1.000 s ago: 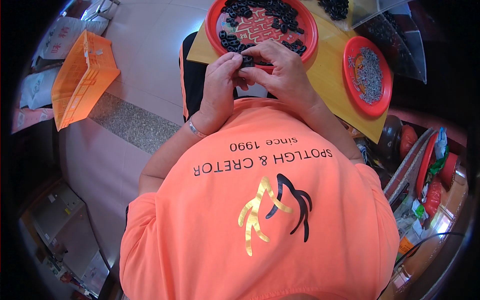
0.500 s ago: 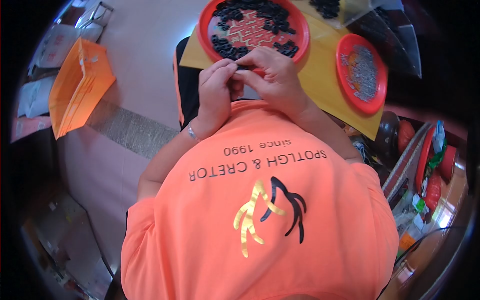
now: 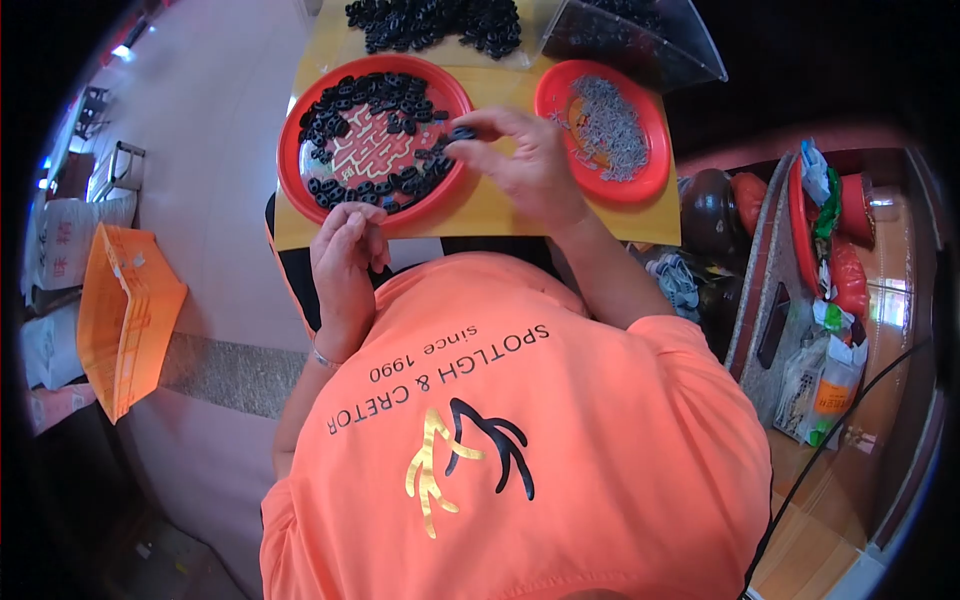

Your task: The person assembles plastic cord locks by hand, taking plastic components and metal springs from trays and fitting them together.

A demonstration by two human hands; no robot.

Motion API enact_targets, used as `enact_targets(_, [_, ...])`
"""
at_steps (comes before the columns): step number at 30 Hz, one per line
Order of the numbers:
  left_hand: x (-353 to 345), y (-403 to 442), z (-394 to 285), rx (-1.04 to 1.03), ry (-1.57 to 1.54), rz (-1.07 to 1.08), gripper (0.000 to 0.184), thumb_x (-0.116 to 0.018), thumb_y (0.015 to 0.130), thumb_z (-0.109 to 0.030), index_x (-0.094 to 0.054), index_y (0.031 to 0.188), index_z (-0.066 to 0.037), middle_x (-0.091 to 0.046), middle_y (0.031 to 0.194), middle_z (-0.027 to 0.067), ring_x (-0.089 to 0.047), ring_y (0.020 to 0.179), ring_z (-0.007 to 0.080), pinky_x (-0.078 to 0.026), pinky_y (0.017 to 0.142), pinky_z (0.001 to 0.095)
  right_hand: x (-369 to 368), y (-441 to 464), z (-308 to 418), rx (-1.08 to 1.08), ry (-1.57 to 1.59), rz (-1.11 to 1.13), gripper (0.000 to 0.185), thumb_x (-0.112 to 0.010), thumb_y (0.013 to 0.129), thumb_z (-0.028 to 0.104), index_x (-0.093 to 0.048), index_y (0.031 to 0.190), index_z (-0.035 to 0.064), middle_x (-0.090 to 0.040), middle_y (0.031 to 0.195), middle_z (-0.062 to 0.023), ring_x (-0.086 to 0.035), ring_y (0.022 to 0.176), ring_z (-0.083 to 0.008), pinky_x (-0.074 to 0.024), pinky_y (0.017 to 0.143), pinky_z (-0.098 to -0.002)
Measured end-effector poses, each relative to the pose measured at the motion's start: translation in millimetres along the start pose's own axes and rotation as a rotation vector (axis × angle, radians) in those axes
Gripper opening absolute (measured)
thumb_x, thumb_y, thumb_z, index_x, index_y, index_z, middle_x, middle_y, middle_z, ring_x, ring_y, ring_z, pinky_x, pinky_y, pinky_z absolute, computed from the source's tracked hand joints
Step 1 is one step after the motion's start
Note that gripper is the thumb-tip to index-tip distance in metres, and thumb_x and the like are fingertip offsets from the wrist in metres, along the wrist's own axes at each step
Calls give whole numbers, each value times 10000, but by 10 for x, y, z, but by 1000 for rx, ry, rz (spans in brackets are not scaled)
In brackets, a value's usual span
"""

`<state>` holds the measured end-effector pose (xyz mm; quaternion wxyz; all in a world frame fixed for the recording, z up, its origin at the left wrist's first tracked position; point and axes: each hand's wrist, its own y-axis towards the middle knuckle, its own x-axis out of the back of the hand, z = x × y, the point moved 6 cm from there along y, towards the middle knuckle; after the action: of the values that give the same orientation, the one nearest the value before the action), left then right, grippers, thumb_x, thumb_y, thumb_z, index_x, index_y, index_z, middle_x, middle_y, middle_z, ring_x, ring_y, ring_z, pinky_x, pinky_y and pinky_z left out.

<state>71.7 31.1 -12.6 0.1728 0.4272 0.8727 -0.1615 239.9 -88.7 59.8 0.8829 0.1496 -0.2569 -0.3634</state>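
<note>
Moved apart, our left fingers (image 3: 350, 214) curl loosely, contents unclear; our right fingers (image 3: 500, 121) pinch a black part (image 3: 462, 133) at the red tray (image 3: 287, 150) rim. Hold its edges: likely light, stiff.

Open lane: yellow tabletop (image 3: 504, 88) strip between the 2 red trays, left tray (image 3: 287, 160) and right tray (image 3: 637, 180). Right hand (image 3: 522, 168) obstructs its near part. Beyond: black pile (image 3: 430, 25), clear bin (image 3: 650, 75). Left hand (image 3: 345, 245) obstructs left tray's near rim. Room above floor (image 3: 220, 130) left of tabletop; orange crate (image 3: 130, 310) farther out.
</note>
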Motion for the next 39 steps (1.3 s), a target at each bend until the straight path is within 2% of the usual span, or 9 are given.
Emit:
enact_targets(3, [-12,-18,6,44,-17,18,218,-478,923,-201,-570,908,-4,-437,644,0,-401,563,80,-324,500,214,503,207,81,88,-263,-146,185,-750,744,147,-685,878,36,-666,814,-83,-638,720,-204,-502,662,-288])
enact_targets(8, [-58,-40,6,42,4,47,225,-487,921,-213,-573,895,-7,-433,633,-1,-384,542,79,-322,499,213,1536,955,262,258,-985,-423,220,-701,812,208,-694,982,68,-680,832,-91,-640,708,-156,-500,683,-278])
enact_targets(9, [-60,-43,10,41,9,48,226,-487,920,-213,-572,894,-6,-434,632,-1,-385,542,79,-323,499,214,1626,1024,394,41,-919,-477,522,-708,750,141,-529,1222,6,-558,1150,-194,-559,1056,-306,-444,920,-376])
enact_targets(10, [-63,-37,5,36,10,49,227,-487,920,-214,-572,893,-6,-435,632,-1,-385,543,80,-324,500,215,1665,1027,505,445,-1062,-640,475,-705,746,135,-559,1175,-6,-587,1055,-185,-581,963,-300,-458,855,-384])
enact_targets(12, [-47,-50,-11,30,17,19,227,-487,918,-214,-570,892,-4,-436,630,-1,-388,541,82,-326,501,216,1743,977,493,512,-1056,-641,482,-699,745,134,-555,1184,-3,-588,1038,-188,-581,940,-314,-461,838,-384])
enact_targets(15, [10,-72,-33,31,23,-7,224,-488,916,-212,-569,892,-5,-439,629,0,-396,545,85,-329,504,215,1545,775,115,176,-770,-365,168,-680,822,182,-697,939,63,-682,844,-73,-629,720,-140,-496,679,-268])
enact_targets(18, [56,-73,-31,39,23,-9,218,-489,913,-209,-568,894,-7,-442,627,0,-399,548,86,-330,508,215,1404,488,-545,-89,-743,-93,190,-627,808,238,-695,903,88,-663,877,-135,-638,841,-320,-498,757,-384])
enact_targets(24, [71,-48,-40,39,31,6,211,-477,916,-196,-568,897,-7,-440,654,-2,-407,576,87,-326,516,217,1183,248,-1140,-279,-840,55,232,-611,798,268,-697,908,82,-658,954,-144,-622,906,-325,-479,827,-417])
enact_targets(39, [345,-66,-115,-17,38,-96,227,-452,932,-198,-572,908,-6,-405,625,5,-404,540,100,-307,490,220,912,363,-976,-83,-1054,131,209,-515,826,170,-671,916,64,-654,943,-137,-608,917,-330,-473,842,-429])
